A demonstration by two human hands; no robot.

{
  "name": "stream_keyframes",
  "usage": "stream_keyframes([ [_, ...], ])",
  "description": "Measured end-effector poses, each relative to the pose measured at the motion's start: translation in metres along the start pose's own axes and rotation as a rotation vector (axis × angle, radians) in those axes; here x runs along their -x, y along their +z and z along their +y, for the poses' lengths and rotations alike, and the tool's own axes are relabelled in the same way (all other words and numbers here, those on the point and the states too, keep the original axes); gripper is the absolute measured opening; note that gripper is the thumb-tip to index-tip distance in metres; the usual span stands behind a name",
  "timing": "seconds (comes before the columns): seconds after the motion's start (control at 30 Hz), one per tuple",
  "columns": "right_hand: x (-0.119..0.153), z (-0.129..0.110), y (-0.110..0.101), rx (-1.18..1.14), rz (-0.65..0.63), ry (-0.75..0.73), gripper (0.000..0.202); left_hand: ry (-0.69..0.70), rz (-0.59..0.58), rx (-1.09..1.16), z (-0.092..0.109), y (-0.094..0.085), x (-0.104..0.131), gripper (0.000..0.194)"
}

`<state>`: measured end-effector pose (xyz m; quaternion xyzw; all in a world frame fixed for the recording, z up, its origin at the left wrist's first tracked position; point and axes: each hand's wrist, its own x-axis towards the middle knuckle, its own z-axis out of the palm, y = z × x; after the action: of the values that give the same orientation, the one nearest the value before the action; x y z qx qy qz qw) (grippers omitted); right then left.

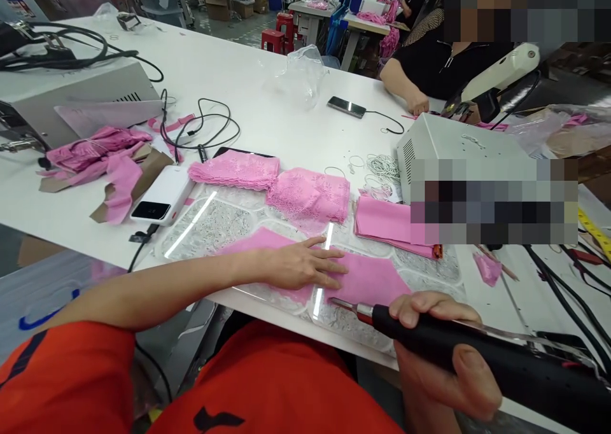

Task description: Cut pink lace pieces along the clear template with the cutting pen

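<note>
My left hand (305,265) lies flat, fingers spread, on a piece of pink fabric (367,278) spread over a clear, speckled board (210,227) at the table's front edge. My right hand (443,345) is wrapped round a thick black-handled tool (429,335) with a thin metal tip. That tip sits by the fabric's front edge, just right of my left fingers; whether it touches cannot be made out. Beyond my left hand are two stacks of pink lace, one on the left (238,168) and one in the middle (310,195). Folded pink fabric (386,224) lies to their right.
A grey metal box (439,141) stands at the right, another (90,90) at the left. Black cables (563,294) run along the right. A white power bank (165,195), a phone (347,107) and pink scraps lie about. Across the table sits a person in black (424,68).
</note>
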<state>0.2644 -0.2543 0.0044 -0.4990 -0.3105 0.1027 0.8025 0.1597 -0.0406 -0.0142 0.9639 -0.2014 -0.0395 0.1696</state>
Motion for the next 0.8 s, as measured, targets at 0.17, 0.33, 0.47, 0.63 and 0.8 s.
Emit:
stream_keyframes([
  [0.17, 0.003, 0.002, 0.002, -0.002, -0.036, 0.001, 0.023, 0.027, 0.043, -0.007, -0.002, 0.003, 0.001, 0.045],
  [0.33, 0.002, 0.001, 0.003, 0.020, -0.032, 0.008, 0.018, 0.028, 0.070, -0.007, -0.003, 0.006, 0.001, 0.046],
  [0.47, 0.000, 0.001, 0.003, 0.003, -0.064, 0.011, 0.018, 0.044, 0.063, -0.045, -0.003, 0.004, 0.001, 0.043],
  [0.63, 0.000, -0.002, 0.003, 0.012, -0.009, 0.016, 0.022, -0.008, 0.068, -0.005, 0.000, -0.007, 0.024, 0.042],
  [0.8, 0.008, -0.001, 0.009, 0.021, 0.005, 0.086, 0.024, -0.085, 0.059, 0.096, 0.006, -0.011, 0.069, 0.036],
])
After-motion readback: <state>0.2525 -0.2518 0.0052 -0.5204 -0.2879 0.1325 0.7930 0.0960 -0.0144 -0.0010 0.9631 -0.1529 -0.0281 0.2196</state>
